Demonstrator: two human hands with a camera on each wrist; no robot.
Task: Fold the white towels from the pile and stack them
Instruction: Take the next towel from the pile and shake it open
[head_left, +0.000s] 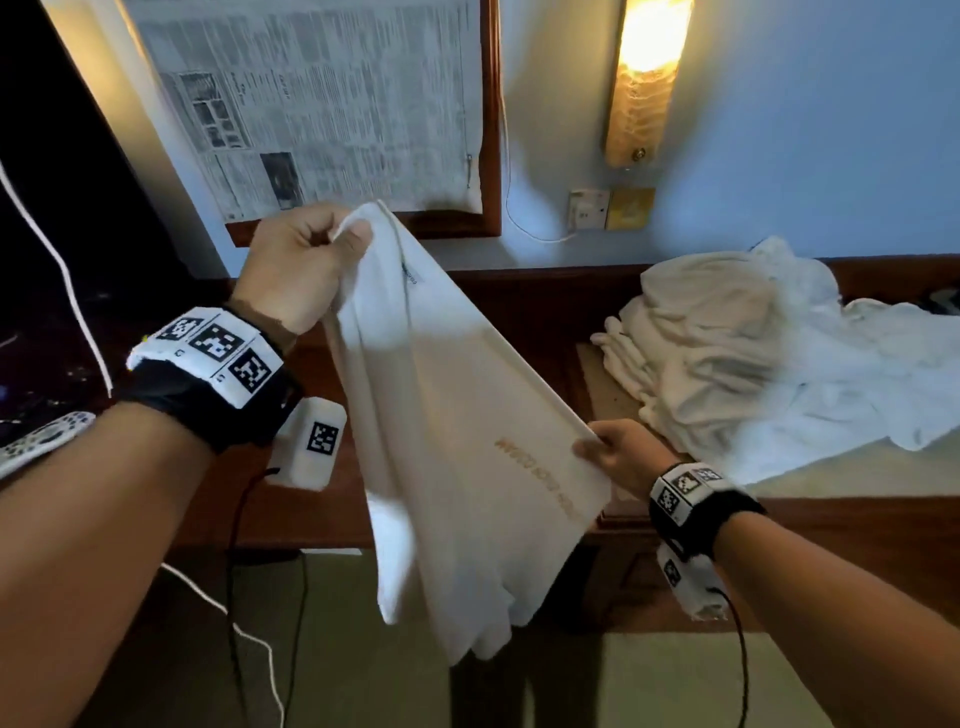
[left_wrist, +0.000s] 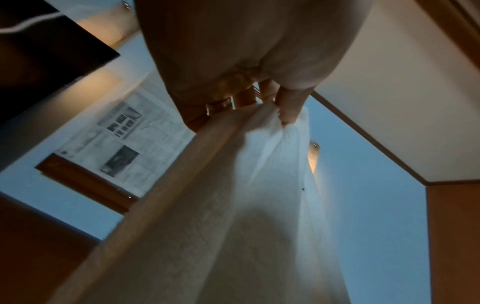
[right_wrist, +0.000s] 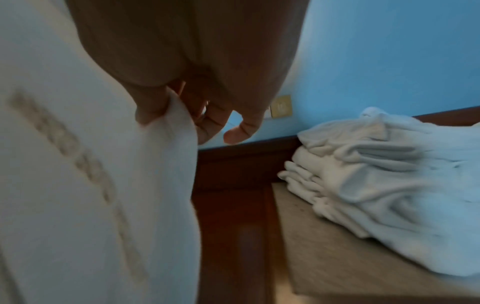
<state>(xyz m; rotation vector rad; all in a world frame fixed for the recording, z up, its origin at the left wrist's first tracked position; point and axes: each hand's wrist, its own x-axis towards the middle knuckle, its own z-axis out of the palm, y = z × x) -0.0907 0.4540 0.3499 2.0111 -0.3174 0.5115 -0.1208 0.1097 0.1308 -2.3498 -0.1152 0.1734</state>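
Status: one white towel (head_left: 457, 426) in air before me, hanging lengthwise, apparently doubled; fold unfinished. My left hand (head_left: 306, 260) raised, fingers (left_wrist: 288, 107) curled round top corner. My right hand (head_left: 618, 452) lower, pinching towel edge beside gold lettering (head_left: 535, 467). Pile (head_left: 753, 353) on countertop (head_left: 831, 473) to my right: few folded layers visible at left side, crumpled towels on top. I judge most work outstanding: finish this fold, stack, repeat.

A hotel-like room: wall lamp (head_left: 647, 78), wood-framed mirror (head_left: 332, 114) papered over, heaped white towels (head_left: 753, 338), wooden counter (head_left: 831, 483).
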